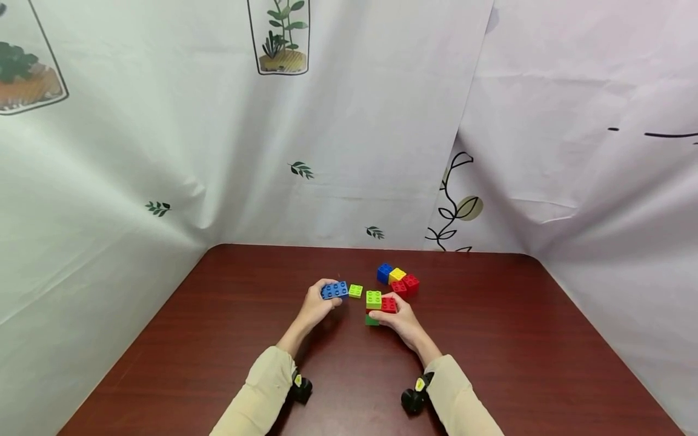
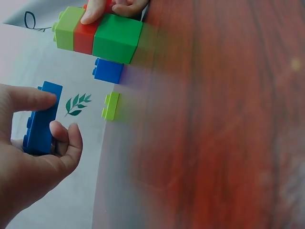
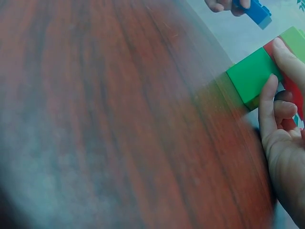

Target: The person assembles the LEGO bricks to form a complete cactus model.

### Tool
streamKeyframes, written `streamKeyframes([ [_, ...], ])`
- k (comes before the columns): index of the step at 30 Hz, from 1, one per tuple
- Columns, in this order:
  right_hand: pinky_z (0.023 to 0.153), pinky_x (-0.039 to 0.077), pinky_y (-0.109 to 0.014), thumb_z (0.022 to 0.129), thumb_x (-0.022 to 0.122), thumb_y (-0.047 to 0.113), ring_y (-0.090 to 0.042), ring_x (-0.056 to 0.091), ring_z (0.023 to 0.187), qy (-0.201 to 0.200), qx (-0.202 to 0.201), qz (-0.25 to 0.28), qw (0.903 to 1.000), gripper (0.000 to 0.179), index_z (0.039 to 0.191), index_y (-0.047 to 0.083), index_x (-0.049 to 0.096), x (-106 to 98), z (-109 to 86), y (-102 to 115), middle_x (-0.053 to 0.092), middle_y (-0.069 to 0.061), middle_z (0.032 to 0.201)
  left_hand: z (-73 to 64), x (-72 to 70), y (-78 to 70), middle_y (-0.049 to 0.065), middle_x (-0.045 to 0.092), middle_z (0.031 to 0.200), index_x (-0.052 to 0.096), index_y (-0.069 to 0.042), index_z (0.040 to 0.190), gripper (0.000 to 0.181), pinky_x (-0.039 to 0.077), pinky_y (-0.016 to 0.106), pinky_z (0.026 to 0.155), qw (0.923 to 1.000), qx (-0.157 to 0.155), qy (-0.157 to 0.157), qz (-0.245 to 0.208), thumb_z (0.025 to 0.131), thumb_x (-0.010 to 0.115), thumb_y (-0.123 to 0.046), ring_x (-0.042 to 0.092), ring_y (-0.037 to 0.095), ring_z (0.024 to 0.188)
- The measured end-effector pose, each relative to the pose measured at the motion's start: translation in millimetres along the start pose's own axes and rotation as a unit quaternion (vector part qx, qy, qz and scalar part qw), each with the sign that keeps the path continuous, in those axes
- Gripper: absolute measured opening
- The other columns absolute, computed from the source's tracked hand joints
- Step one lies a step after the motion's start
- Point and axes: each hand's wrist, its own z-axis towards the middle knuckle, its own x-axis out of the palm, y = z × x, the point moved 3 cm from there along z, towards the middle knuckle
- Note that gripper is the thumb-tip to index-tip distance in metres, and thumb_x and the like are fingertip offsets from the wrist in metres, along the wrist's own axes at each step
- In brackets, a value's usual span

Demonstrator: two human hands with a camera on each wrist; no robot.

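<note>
My left hand (image 1: 315, 306) grips a long blue toy brick (image 1: 334, 290) between thumb and fingers, its studs facing up in the head view. In the left wrist view the same blue brick (image 2: 43, 121) sits between the fingertips, apart from other bricks. With my right hand (image 1: 408, 322) I pinch the red brick (image 1: 389, 304) of a small stack. A lime brick (image 1: 373, 298) tops that stack at its left end, and a green brick (image 1: 372, 320) is its lowest block. Fingers hide part of the red brick.
A thin lime brick (image 1: 355, 291) lies on the brown table (image 1: 218, 351) between the two hands. Behind the right hand sit a blue brick (image 1: 384, 273), a yellow brick (image 1: 397, 275) and two red bricks (image 1: 411, 284) close together. A printed white cloth (image 1: 349, 133) hangs beyond the table's far edge.
</note>
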Motion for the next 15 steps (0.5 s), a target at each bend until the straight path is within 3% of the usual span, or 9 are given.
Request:
streamKeyframes([
  [5,0.075,0.053,-0.025,0.085,0.076,0.018,-0.015,0.059,0.089,0.001,0.000,-0.002,1.0000,0.043,0.119,0.008,0.052,1,-1.6,1,0.064,-0.003,0.104,-0.8,0.3,-2.6,0.025,0.061,0.115,0.060,0.004,0.118,0.038,0.051,0.028,0.073,0.9993,0.031,-0.003,0.020,0.081,0.072,0.001,0.059,0.024,0.092],
  [9,0.074,0.053,-0.025,0.084,0.076,0.018,-0.014,0.059,0.087,-0.001,-0.003,0.003,1.0000,0.042,0.118,0.008,0.052,1,-2.4,2,0.064,-0.001,0.101,-1.5,3.0,-12.6,0.023,0.062,0.115,0.060,0.003,0.117,0.037,0.051,0.037,0.085,0.9972,0.058,0.007,0.047,0.083,0.073,-0.002,0.059,0.027,0.098],
  [15,0.075,0.054,-0.024,0.085,0.075,0.019,-0.014,0.060,0.089,0.002,-0.001,0.008,1.0000,0.044,0.120,0.008,0.051,2,-1.8,1,0.064,-0.002,0.105,-4.3,5.3,-22.6,0.019,0.059,0.116,0.063,-0.001,0.116,0.036,0.049,0.046,0.091,0.9922,0.079,0.009,0.096,0.083,0.075,-0.008,0.057,0.030,0.103],
])
